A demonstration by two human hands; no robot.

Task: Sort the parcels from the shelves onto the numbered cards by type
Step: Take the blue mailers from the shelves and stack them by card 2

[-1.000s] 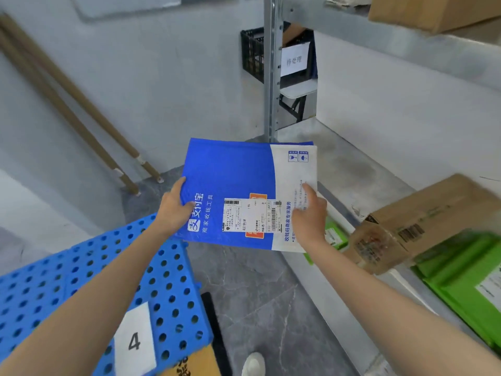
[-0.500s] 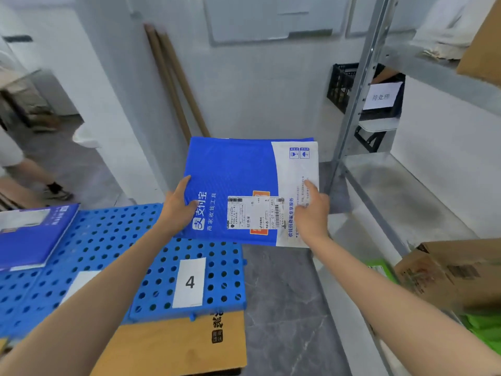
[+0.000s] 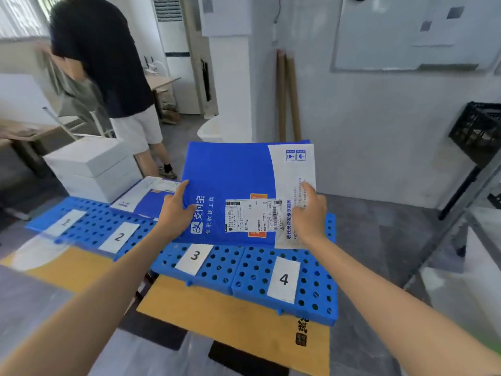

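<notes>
I hold a flat blue and white mailer parcel (image 3: 238,175) with a shipping label in the air above the blue perforated pallets (image 3: 244,280). My left hand (image 3: 176,210) grips its left edge and my right hand (image 3: 309,215) grips its right white part. Below lie the white numbered cards: card 3 (image 3: 194,255), card 4 (image 3: 283,279), card 2 (image 3: 119,236) and a blurred card (image 3: 66,221) at far left. Another blue and white mailer (image 3: 146,198) lies on the pallets behind card 2.
A person (image 3: 108,77) in a dark shirt stands at the back left beside stacked white boxes (image 3: 92,166). Brown cardboard sheets (image 3: 230,318) lie under the pallets. A metal shelf frame (image 3: 461,213) and black crate (image 3: 479,134) are at right. Cardboard tubes (image 3: 288,96) lean on the wall.
My view has swung left from the shelves to the pallets; cards 2 and 3, the second mailer and the person came into sight. Both hands keep holding the parcel, now above cards 3 and 4.
</notes>
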